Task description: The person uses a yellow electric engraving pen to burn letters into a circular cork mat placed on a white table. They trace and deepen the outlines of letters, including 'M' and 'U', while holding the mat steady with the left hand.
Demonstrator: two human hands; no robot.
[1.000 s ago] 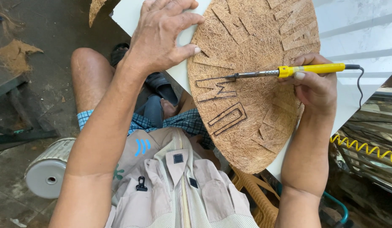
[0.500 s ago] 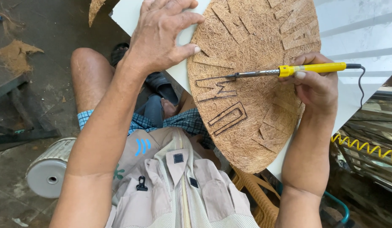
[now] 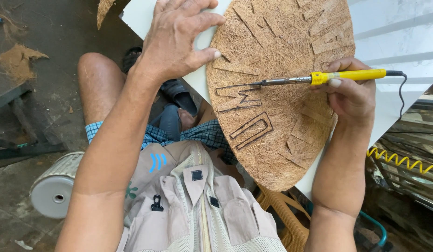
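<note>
Head view, right hand gripping soldering iron, left hand flat on coir mat, mat top cropped

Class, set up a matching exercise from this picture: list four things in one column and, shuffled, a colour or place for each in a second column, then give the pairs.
Things:
1. soldering iron handle
2. left hand
3. fibre mat
4. white cylinder

Descriptions:
A. on the ground, lower left
B. yellow, held in the right hand
C. brown, with dark burnt outlines
D. pressed flat on the mat's left edge

Pairs: 1-B, 2-D, 3-C, 4-A
</note>
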